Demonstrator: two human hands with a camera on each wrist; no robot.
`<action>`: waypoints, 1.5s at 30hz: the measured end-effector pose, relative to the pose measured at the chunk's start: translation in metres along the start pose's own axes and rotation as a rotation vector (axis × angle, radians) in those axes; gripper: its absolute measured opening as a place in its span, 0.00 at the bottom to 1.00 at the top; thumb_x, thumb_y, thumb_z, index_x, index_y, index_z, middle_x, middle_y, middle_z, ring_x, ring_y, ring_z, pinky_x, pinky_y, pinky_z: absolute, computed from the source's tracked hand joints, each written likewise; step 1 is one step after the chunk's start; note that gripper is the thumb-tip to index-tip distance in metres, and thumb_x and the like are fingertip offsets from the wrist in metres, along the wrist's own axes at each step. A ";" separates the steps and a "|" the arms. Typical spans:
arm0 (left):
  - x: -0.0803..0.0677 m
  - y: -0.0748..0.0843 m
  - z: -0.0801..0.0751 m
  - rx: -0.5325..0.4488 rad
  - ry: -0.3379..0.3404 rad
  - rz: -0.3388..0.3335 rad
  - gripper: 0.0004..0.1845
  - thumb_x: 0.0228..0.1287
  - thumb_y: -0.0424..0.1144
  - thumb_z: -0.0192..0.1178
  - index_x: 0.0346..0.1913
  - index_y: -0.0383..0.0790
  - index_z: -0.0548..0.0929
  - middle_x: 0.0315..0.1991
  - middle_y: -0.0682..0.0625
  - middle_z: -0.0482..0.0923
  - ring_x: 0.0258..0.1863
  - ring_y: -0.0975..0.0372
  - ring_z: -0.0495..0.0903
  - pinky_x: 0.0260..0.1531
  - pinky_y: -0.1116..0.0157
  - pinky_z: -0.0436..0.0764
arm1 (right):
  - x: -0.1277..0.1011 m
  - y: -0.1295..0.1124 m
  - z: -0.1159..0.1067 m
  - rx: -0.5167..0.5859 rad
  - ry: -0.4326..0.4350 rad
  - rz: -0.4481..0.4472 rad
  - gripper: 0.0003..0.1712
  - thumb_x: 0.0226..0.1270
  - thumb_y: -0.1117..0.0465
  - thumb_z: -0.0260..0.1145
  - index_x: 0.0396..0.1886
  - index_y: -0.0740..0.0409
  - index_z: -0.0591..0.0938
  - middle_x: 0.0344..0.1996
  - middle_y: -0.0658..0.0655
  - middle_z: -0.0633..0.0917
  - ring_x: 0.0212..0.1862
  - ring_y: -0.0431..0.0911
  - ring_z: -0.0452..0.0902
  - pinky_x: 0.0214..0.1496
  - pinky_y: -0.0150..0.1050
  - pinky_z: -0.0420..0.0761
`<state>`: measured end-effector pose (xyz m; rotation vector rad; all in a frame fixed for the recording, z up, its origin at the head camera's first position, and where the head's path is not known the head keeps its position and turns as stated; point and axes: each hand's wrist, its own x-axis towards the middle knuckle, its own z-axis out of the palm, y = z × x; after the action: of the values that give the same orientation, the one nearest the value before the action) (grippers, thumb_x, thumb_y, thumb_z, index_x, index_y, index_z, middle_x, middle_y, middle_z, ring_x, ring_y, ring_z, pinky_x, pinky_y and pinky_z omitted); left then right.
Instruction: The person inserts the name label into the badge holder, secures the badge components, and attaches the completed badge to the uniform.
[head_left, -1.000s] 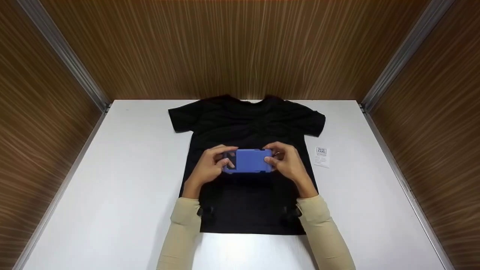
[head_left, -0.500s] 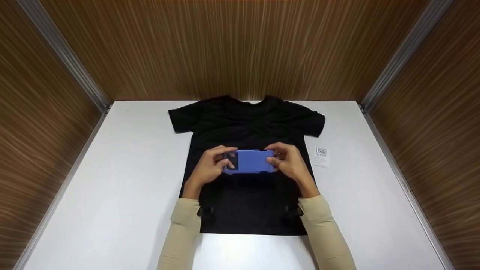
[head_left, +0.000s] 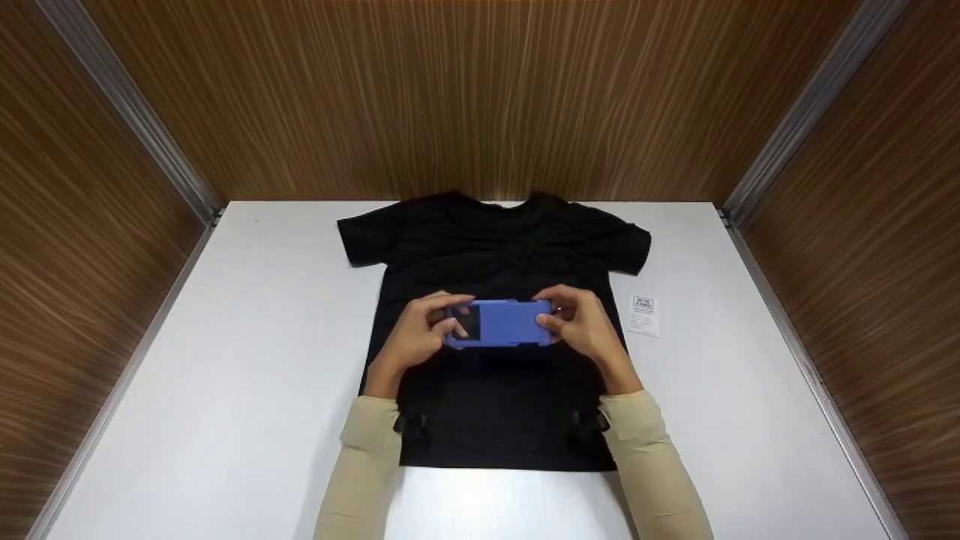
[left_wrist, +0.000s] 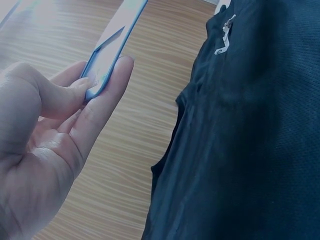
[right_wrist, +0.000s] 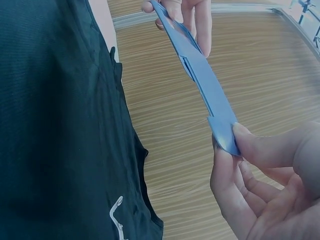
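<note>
- Wood-grain walls close in three sides of your white counter (head_left: pixel 247 360), and a black T-shirt (head_left: pixel 495 247) lies flat on it, collar towards the far wall.
- Your left hand (head_left: pixel 414 339) pinches the left end of the blue card (head_left: pixel 501 322), with your thumb on top and curled fingers (head_left: pixel 450 307) wrapped round its far edge.
- Your right hand (head_left: pixel 586 328) pinches the right end the same way, thumb pressed on the near face.
- You hold the blue card level, lengthwise between both hands, above the middle of the shirt and clear of the cloth.
- A small white label (head_left: pixel 643 313) lies on the counter just beside the shirt's right edge.
- Your left wrist view shows the card edge-on (left_wrist: pixel 107 52), thin, nipped between thumb and forefinger tips, palm (left_wrist: pixel 35 165) open to the lens.
- Your right wrist view shows the card's whole length (right_wrist: pixel 200 80), slightly bowed, your right fingertips (right_wrist: pixel 245 142) clamping one corner and your left hand's fingers (right_wrist: pixel 192 17) at the far end.
- Both wrist views show a small pale tag at the shirt's collar (right_wrist: pixel 116 212), which the head view does not make out.
</note>
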<state>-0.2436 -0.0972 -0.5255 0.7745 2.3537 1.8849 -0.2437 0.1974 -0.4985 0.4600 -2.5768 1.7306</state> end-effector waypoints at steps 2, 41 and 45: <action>0.000 0.000 0.001 0.007 0.003 -0.002 0.27 0.66 0.14 0.50 0.63 0.33 0.82 0.49 0.33 0.81 0.37 0.43 0.88 0.29 0.73 0.78 | 0.000 0.000 0.000 0.009 -0.005 -0.002 0.16 0.62 0.74 0.73 0.50 0.68 0.86 0.33 0.70 0.87 0.27 0.49 0.84 0.25 0.36 0.85; -0.007 0.018 -0.016 0.012 0.107 -0.013 0.25 0.65 0.13 0.48 0.62 0.25 0.80 0.48 0.29 0.80 0.36 0.37 0.86 0.33 0.70 0.81 | -0.002 0.015 -0.033 0.002 -0.011 0.144 0.17 0.63 0.76 0.70 0.52 0.75 0.83 0.35 0.69 0.87 0.26 0.41 0.80 0.25 0.34 0.84; -0.005 0.011 -0.016 0.017 0.108 -0.015 0.24 0.65 0.12 0.48 0.62 0.23 0.80 0.48 0.29 0.80 0.36 0.36 0.85 0.31 0.73 0.78 | -0.001 0.023 -0.031 0.004 -0.029 0.169 0.17 0.63 0.77 0.70 0.51 0.75 0.83 0.33 0.67 0.86 0.26 0.41 0.80 0.24 0.34 0.84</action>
<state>-0.2408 -0.1119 -0.5122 0.6702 2.4326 1.9507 -0.2538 0.2338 -0.5075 0.2762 -2.7049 1.7910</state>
